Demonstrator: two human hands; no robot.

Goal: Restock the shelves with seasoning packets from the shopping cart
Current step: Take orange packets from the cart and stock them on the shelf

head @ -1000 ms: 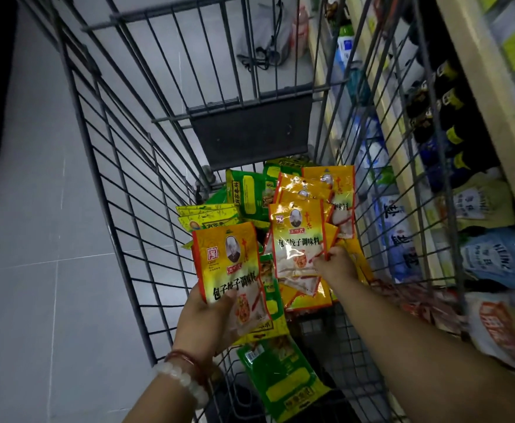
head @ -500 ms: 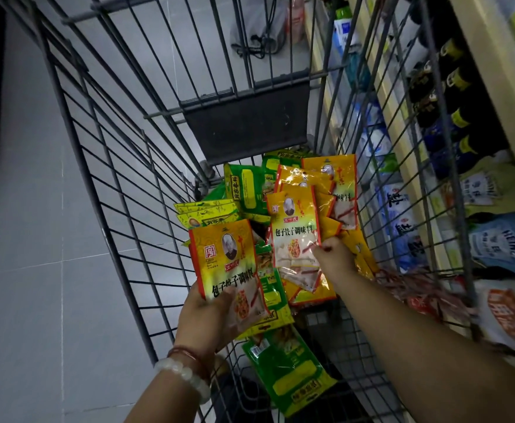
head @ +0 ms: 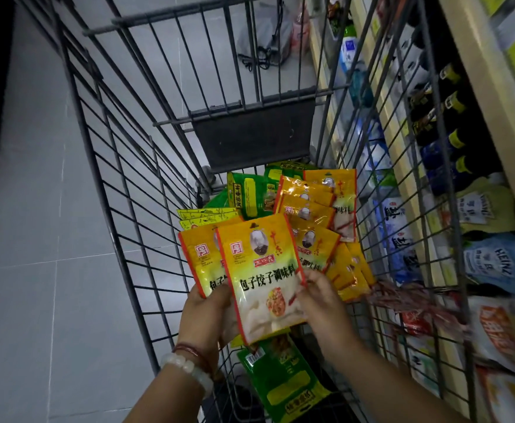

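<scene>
The right hand (head: 320, 303) has carried its yellow packet (head: 265, 279) back from the pile and laid it over the second yellow packet (head: 199, 261) in the left hand (head: 209, 315). Both hands now pinch this small stack above the near end of the cart (head: 103, 166), fingers curled round the lower edges. More yellow packets (head: 317, 215) lie heaped at the cart's far end, green packets (head: 250, 196) behind them, and another green packet (head: 283, 380) lies in the cart below the hands. The shelves (head: 494, 96) stand just right of the cart.
</scene>
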